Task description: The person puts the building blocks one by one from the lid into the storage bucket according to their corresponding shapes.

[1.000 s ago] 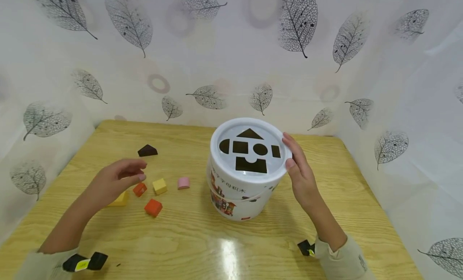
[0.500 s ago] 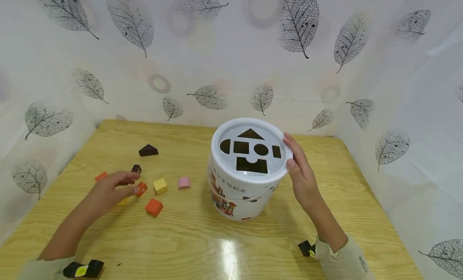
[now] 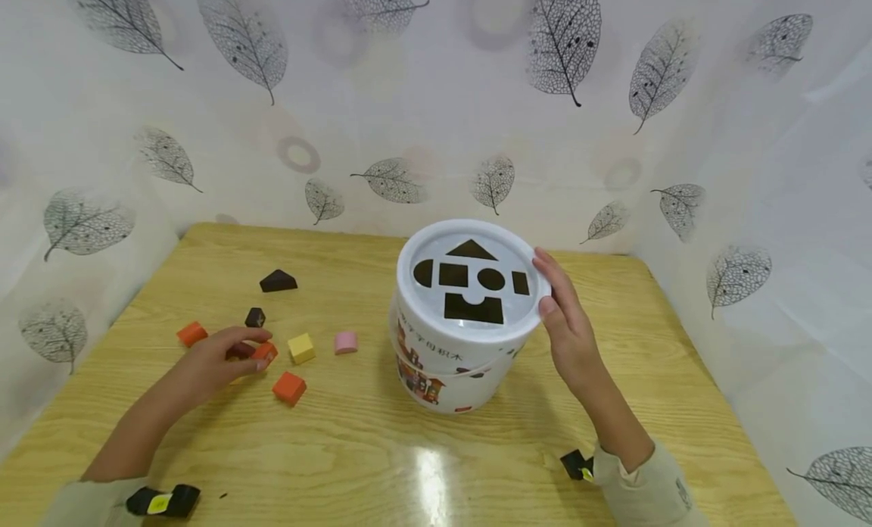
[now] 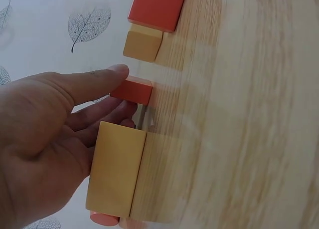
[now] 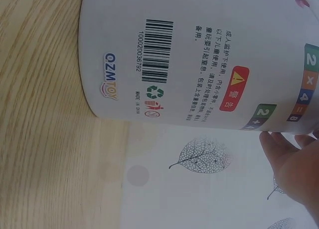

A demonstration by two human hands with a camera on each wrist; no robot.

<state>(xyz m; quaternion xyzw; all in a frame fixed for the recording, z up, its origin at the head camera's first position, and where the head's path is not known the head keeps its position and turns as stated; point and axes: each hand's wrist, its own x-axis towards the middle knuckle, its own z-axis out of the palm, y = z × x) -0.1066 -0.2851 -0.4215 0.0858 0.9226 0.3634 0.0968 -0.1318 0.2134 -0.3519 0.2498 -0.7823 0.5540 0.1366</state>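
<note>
My left hand (image 3: 216, 366) reaches over the left part of the table, with thumb and fingertips at opposite sides of a small orange block (image 4: 135, 91), pinching it near the tabletop. A yellow block (image 4: 117, 169) stands beneath that hand, mostly hidden in the head view. Just right of the fingers are a small yellow block (image 3: 302, 348) and a larger orange-red block (image 3: 289, 388). At the rim of a white bucket (image 3: 436, 375), my right hand (image 3: 572, 338) rests its thumb and extended fingers against the side. The bucket's lid (image 3: 500, 315) has several shaped holes.
A pink half-round block (image 3: 346, 342) lies between the yellow block and the bucket. Behind the left hand are a dark triangular block (image 3: 278, 281), a small dark block (image 3: 255, 317) and another orange block (image 3: 193, 333). Leaf-patterned cloth (image 3: 422, 118) hangs behind the wooden table (image 3: 354, 466).
My left hand has lowered onto the small orange block and now pinches it. The small dark block and the other orange block behind it have come into view. The right hand stays at the bucket.
</note>
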